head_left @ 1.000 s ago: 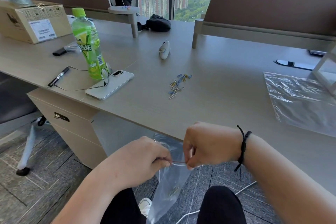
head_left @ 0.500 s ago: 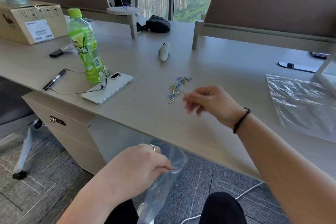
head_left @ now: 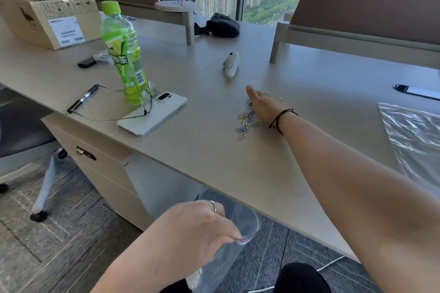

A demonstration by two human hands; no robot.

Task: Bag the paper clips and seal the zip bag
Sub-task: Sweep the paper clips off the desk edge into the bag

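1. The desk [head_left: 214,162] fills the middle of the scene.
2. A clear zip bag [head_left: 228,254] hangs below the desk's near edge, its mouth open.
3. The left hand [head_left: 190,231] is pinched on the bag's rim.
4. The right hand [head_left: 266,104] lies flat, fingers spread, just right of the pile.
5. The paper clips [head_left: 246,122] lie scattered mid-desk.

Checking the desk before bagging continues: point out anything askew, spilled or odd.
The paper clips lie loose in a scattered heap on the desk. The eyeglasses rest half on the phone, against the green bottle. Nothing looks spilled or damaged.
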